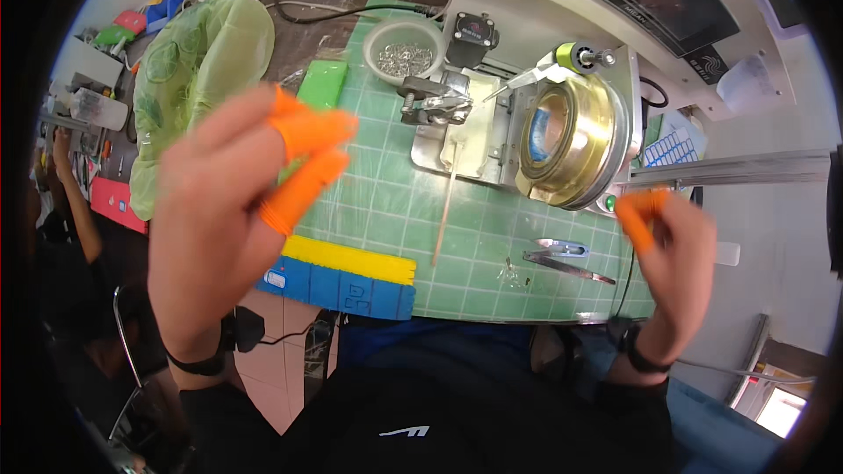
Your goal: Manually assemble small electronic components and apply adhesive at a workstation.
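Observation:
My left hand (224, 202), with orange finger cots on thumb and forefinger, is raised over the left of the green cutting mat (382, 202). Its fingers are drawn into a pinch; motion blur hides whatever they hold. On the right, my right hand (676, 250) wears orange cots too, its fingertips pinched together beside a green button (608, 203) on the machine. What lies between them, if anything, is too small to make out. Between my hands stand a metal clamp fixture (439, 104) and a round brass-coloured drum (562, 140). A thin wooden stick (445, 211) leans on the fixture's tray.
A grey bowl (404, 48) of small metal parts stands behind the fixture. Tweezers (571, 267) and a small snipper (562, 247) lie near the front edge. Blue and yellow strips (351, 276) border the mat. A green plastic bag (206, 57) lies at left; a person's arm (75, 193) shows beyond.

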{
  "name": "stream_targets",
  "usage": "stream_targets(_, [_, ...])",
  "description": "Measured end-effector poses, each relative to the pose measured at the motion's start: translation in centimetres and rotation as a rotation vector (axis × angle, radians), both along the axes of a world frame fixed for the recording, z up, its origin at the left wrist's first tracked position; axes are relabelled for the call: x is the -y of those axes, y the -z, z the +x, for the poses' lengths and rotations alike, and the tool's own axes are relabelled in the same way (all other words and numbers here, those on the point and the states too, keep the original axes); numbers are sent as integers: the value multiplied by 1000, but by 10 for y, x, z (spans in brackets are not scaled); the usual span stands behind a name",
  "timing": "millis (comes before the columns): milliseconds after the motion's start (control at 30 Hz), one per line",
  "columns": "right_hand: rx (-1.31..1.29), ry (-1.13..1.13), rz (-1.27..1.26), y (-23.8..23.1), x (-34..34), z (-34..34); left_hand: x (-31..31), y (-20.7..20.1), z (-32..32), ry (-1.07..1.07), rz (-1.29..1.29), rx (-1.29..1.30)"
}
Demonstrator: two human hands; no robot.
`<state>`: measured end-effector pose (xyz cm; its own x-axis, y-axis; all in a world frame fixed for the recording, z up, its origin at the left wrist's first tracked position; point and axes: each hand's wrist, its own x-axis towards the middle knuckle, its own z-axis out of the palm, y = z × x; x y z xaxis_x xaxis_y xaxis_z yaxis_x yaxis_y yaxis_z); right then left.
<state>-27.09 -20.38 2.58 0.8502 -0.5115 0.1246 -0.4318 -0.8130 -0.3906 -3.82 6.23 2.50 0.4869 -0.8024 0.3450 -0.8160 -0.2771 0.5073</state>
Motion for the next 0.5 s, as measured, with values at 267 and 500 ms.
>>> stream_targets(267, [495,-57,890,80,36,65,86,5,13,258,-202,284])
stream_targets(500, [610,-111,658,83,21,71,132,49,1,307,-237,192])
